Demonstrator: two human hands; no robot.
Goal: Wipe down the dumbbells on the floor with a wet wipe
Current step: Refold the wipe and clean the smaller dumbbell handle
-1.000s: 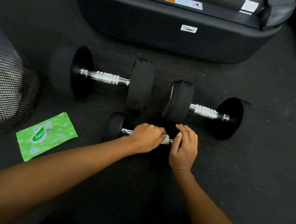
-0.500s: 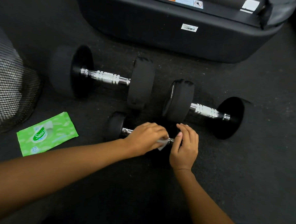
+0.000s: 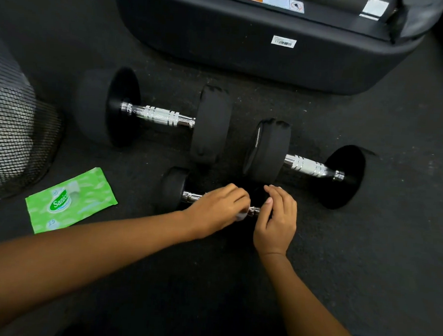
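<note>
Three black dumbbells with chrome handles lie on the dark floor. The small dumbbell is nearest me. My left hand is closed over its handle with a white wet wipe peeking out under the fingers. My right hand holds the small dumbbell's right end, whose black head is mostly hidden in shadow. A large dumbbell lies behind on the left, and a second large dumbbell lies on the right.
A green wet-wipe pack lies on the floor to the left. A black mesh bin stands at the far left. The big black base of a machine blocks the far side.
My left hand has shifted the wipe slightly along the small dumbbell's handle; the wipe's loose corner shows less now. My right hand stays at the right end.
</note>
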